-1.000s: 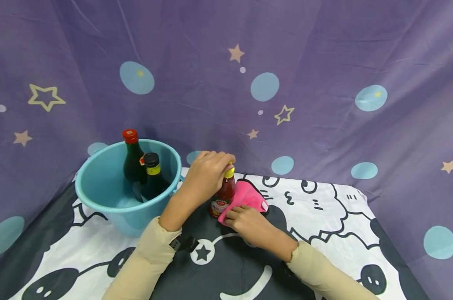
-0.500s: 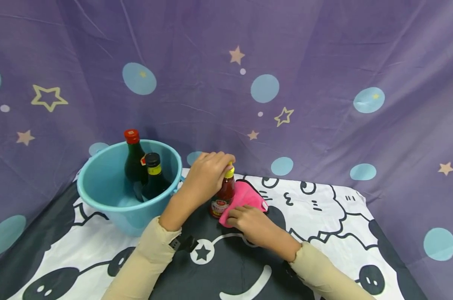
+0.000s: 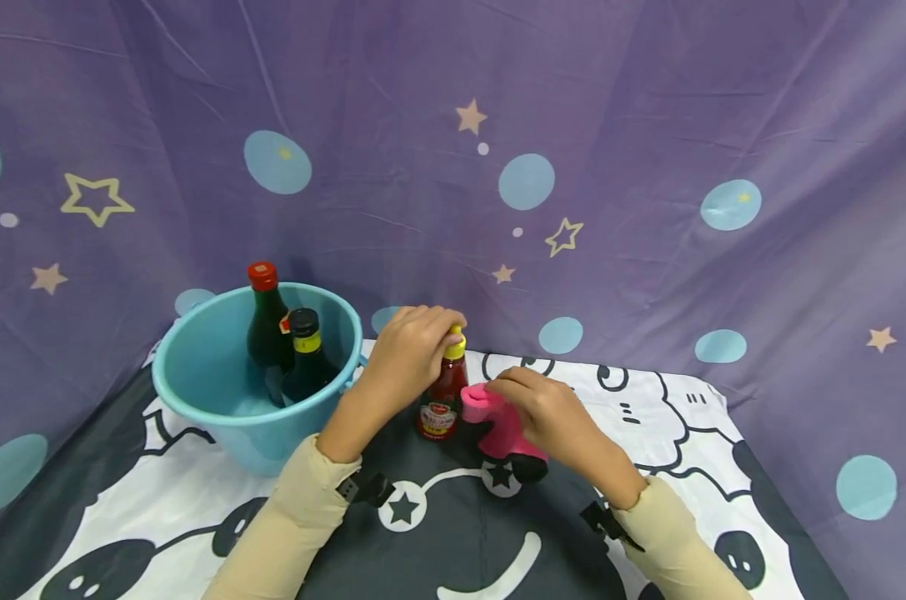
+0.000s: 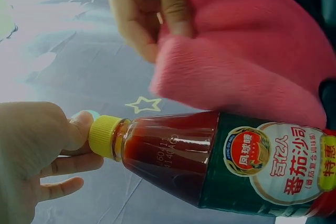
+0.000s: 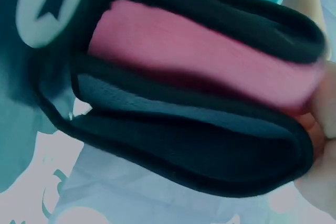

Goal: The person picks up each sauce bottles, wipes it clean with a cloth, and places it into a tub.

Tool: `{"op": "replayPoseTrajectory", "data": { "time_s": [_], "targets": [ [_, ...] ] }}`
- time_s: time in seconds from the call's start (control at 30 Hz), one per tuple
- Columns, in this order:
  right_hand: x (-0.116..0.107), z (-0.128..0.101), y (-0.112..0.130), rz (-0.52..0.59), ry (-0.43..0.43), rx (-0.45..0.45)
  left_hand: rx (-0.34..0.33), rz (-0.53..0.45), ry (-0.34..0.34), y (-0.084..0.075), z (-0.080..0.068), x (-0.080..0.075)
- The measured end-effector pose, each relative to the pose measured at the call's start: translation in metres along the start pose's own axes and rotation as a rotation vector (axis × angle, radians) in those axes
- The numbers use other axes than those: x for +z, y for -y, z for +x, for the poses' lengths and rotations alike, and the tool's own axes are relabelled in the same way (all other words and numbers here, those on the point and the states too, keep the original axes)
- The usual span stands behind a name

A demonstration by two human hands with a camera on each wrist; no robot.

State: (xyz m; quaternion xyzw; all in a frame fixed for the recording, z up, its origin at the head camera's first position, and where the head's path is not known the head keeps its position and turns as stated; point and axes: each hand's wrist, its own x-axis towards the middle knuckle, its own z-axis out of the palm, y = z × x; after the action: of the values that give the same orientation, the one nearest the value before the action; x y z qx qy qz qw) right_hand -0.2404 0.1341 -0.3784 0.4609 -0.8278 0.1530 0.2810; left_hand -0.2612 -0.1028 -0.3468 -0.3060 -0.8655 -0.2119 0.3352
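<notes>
A bottle of tomato ketchup (image 3: 443, 398) with a yellow cap (image 4: 103, 137) stands upright on the patterned cloth. My left hand (image 3: 407, 354) pinches that cap from above between thumb and fingers. To the bottle's right, my right hand (image 3: 553, 412) grips a pink cleaning cloth (image 3: 507, 429) by its upper edge, fingers curled over it. The cloth hangs folded beside the bottle's body; in the left wrist view its pink side (image 4: 236, 72) reaches the bottle. Dark edging and a dark underside (image 5: 189, 135) show in the right wrist view.
A light blue bucket (image 3: 253, 442) stands left of my left forearm. Inside it lean a green bottle with a red cap (image 3: 265, 329) and a dark bottle with a black cap (image 3: 305, 362). A purple curtain (image 3: 392, 167) hangs behind the table.
My right hand has risen and moved right from low beside the bottle, lifting the pink cloth, which now hangs folded and shows its dark edge. The left hand stays on the cap.
</notes>
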Motion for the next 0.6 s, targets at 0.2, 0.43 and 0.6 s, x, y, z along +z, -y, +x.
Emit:
{"op": "replayPoseTrajectory", "data": {
  "time_s": [0.2,0.43,0.6],
  "targets": [
    [-0.010,0.011,-0.006,0.006,-0.153,0.087,-0.010,0.004,-0.017,-0.001,-0.001,-0.001],
    [-0.013,0.028,-0.002,0.037,-0.385,0.185,-0.029,0.019,-0.038,-0.001,-0.001,-0.001],
    [-0.003,0.040,0.005,0.002,-0.519,0.102,-0.013,0.062,-0.069,-0.002,0.000,-0.002]
  ]
}}
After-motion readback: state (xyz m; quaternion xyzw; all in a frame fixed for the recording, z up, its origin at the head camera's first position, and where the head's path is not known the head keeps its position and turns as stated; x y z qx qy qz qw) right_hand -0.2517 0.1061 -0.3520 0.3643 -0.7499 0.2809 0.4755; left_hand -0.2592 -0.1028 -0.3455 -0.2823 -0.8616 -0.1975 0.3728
